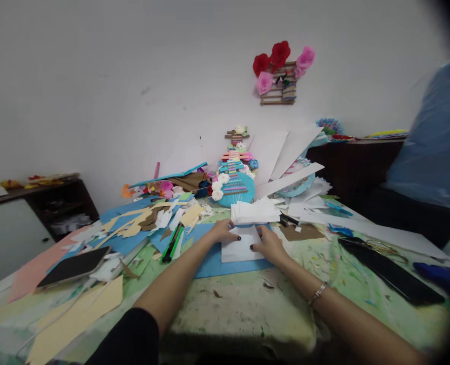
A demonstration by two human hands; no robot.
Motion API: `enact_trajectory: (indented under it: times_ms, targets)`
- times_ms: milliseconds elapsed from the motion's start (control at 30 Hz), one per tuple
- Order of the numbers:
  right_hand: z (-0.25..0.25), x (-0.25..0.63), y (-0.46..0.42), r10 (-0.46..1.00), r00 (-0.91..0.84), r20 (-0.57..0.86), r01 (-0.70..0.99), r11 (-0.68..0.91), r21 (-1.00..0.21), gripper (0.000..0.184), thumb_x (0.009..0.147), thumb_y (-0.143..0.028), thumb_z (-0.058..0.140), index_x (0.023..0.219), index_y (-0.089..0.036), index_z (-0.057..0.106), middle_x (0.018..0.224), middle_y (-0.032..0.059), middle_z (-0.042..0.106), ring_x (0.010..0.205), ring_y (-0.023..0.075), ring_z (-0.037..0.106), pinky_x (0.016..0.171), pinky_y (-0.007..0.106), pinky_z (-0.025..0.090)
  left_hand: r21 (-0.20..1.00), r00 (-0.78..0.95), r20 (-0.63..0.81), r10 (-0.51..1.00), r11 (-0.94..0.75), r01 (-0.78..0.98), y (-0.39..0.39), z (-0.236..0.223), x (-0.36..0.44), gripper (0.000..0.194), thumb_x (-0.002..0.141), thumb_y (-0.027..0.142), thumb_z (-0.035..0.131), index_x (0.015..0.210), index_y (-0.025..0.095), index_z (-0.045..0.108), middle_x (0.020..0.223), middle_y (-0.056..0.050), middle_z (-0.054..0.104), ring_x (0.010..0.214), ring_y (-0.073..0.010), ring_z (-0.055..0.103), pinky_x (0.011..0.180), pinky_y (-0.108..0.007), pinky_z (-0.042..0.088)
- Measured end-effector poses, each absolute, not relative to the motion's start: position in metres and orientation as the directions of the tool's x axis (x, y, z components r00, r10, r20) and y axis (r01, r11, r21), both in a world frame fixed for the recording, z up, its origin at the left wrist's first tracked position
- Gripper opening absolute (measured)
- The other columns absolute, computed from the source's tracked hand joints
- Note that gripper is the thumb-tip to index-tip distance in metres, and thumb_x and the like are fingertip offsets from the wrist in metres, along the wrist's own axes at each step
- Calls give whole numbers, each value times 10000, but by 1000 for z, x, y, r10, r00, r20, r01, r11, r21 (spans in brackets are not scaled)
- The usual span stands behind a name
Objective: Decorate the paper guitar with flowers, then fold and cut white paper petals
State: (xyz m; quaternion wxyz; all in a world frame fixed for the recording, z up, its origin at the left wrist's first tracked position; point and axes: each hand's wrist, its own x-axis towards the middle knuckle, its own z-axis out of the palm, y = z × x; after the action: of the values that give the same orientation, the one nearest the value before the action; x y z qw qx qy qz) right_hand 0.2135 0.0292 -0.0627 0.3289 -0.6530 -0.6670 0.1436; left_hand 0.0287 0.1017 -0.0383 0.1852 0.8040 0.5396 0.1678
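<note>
While the white paper [240, 251] lies on the blue sheet [205, 267] between my left hand [222, 231] and right hand [270, 245], both touching it, how tightly I cannot tell, this piece seems unfinished, with a paper stack [255, 211] just beyond.

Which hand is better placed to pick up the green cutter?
Probably the left hand: it is nearer the green cutter, which lies beside the left forearm. The right hand is on the far side of the white paper and would have to cross the left arm.
</note>
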Motion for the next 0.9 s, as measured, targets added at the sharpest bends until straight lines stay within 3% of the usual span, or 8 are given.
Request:
enact_trajectory:
  times_ms: [133, 233, 300, 367, 467, 600, 767, 900]
  targets:
    - [-62, 215, 32, 977, 52, 205, 622, 129, -773, 408, 560, -115, 658, 958, -161, 584, 735, 14, 636, 735, 202, 582, 652, 293, 395, 606, 478, -87, 874, -335, 722, 97, -27, 21, 300, 502, 286, 756, 756, 152, 671, 736, 5, 664, 765, -208, 602, 639, -242, 441]
    - [-54, 221, 31, 986, -17, 167, 399, 160, -903, 261, 583, -202, 665, 831, -150, 603, 726, 23, 646, 705, 191, 594, 632, 285, 429, 741, 568, -121, 814, -306, 597, 80, -17, 9, 297, 585, 283, 704, 848, 149, 674, 803, -5, 691, 774, -194, 628, 648, -243, 474]
    - [-44, 223, 29, 984, -73, 159, 213, 172, -962, 265, 676, -350, 611, 855, -156, 603, 811, 43, 667, 735, 185, 616, 648, 290, 461, 911, 566, -62, 822, -185, 369, 68, -16, 4, 379, 629, 283, 693, 970, 126, 637, 888, -60, 696, 782, -194, 641, 670, -265, 496]
    - [-35, 224, 24, 979, -112, 169, 57, 176, -983, 368, 769, -487, 482, 924, -171, 588, 909, 62, 671, 791, 182, 633, 689, 306, 489, 998, 494, 18, 869, -42, 38, 58, -19, 4, 428, 632, 261, 717, 1017, 116, 601, 943, -102, 689, 764, -184, 647, 680, -277, 510]
    - [-27, 225, 15, 970, -184, 157, -200, 119, -973, 396, 738, -534, 541, 928, -187, 570, 927, 66, 674, 835, 184, 646, 773, 341, 501, 951, 324, 79, 943, 26, -309, 47, -24, 10, 378, 649, 195, 718, 997, 127, 586, 980, -94, 684, 736, -141, 643, 676, -243, 518]
    - [-28, 223, 8, 950, -280, 135, -523, -34, -852, 426, 568, -283, 781, 931, -191, 579, 841, 24, 688, 802, 174, 659, 819, 344, 491, 850, 172, 75, 982, 28, -526, 37, -26, 20, 319, 681, 94, 659, 989, 140, 589, 957, -43, 694, 734, -109, 646, 699, -212, 524]
    - [-36, 221, 11, 975, -185, 123, -408, 38, -912, 383, 572, -236, 783, 915, -148, 635, 761, 30, 696, 675, 141, 644, 700, 287, 512, 834, 260, -15, 965, 156, -529, 28, -26, 20, 345, 619, 30, 648, 953, 116, 623, 834, -52, 719, 681, -153, 662, 648, -237, 518]
    - [-36, 226, 13, 975, -159, 154, -315, 97, -944, 360, 553, -240, 776, 875, -134, 656, 697, 16, 683, 561, 100, 582, 556, 218, 459, 795, 383, -8, 924, 238, -557, 30, -27, 7, 331, 668, 183, 621, 986, 92, 635, 850, -105, 721, 772, -252, 679, 723, -339, 513]
